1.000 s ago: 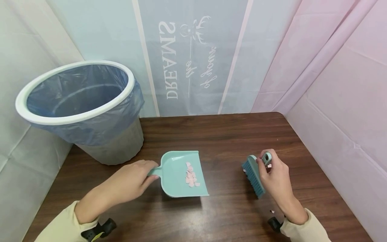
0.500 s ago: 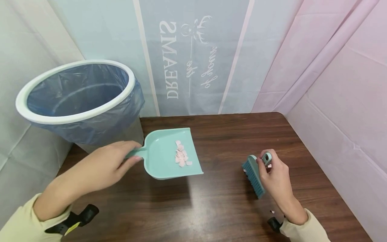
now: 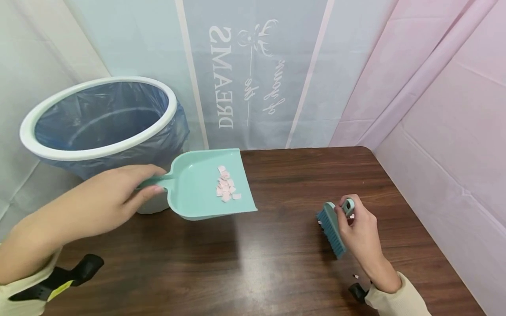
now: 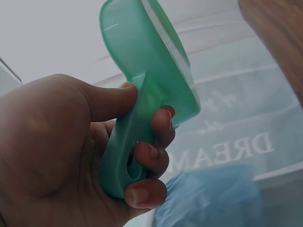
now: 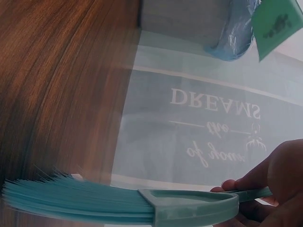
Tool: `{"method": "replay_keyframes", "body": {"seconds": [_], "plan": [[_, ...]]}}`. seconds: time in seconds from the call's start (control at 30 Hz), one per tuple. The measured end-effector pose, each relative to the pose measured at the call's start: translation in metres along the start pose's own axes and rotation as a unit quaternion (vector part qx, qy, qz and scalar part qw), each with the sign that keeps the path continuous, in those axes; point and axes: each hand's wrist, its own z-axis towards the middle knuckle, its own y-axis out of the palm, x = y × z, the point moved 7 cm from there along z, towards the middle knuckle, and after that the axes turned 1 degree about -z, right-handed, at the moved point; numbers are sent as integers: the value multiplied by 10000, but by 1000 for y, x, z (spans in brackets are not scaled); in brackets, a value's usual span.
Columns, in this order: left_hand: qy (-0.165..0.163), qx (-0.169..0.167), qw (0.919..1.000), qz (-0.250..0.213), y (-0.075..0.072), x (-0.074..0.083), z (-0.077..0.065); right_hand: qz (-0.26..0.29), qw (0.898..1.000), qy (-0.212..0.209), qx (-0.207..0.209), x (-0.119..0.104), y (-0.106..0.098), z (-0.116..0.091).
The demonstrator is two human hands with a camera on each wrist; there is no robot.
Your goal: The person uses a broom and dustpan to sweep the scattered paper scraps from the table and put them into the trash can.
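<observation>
The dustpan (image 3: 191, 184), bearing pink scraps (image 3: 225, 186), is held above the counter (image 3: 276, 250). Its long axis runs left-right, lip facing away from the bin (image 3: 172, 103). The nearer left hand (image 3: 104, 199) grips its handle (image 4: 122, 146); the right hand (image 3: 360, 230) pinches the brush (image 3: 331, 226).

From here the L hand (image 3: 114, 195) hides most of the dustpan's (image 3: 193, 184) handle, & hand + pan block much of the bin's (image 3: 99, 152) lower wall. Bin's bottom is lost down in the dark liner (image 3: 59, 127). Pink scraps (image 3: 225, 186) overlap (can't count 'em); R wrist view has only a dark smudge, w/ pan & R hand (image 3: 361, 230) cropped. A stray bit (image 3: 319, 222) is partly behind the brush (image 3: 331, 215). L wrist view cuts off pan's far end, its inside hidden.
</observation>
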Motion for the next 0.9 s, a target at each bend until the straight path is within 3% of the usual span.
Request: {"method": "replay_keyframes", "body": {"seconds": [0.23, 0.5, 0.73, 0.9], "plan": [[23, 605, 9981, 82, -28, -15, -7, 22, 10000, 0, 13, 1, 0, 0], [-350, 1156, 9912, 547, -60, -54, -23, 53, 10000, -32, 44, 0, 0, 1], [-659, 1786, 9817, 52, -81, -95, -35, 106, 9999, -37, 93, -2, -1, 2], [-1300, 1936, 9715, -427, -88, -133, -41, 114, 9999, -50, 95, -4, -1, 2]]}}
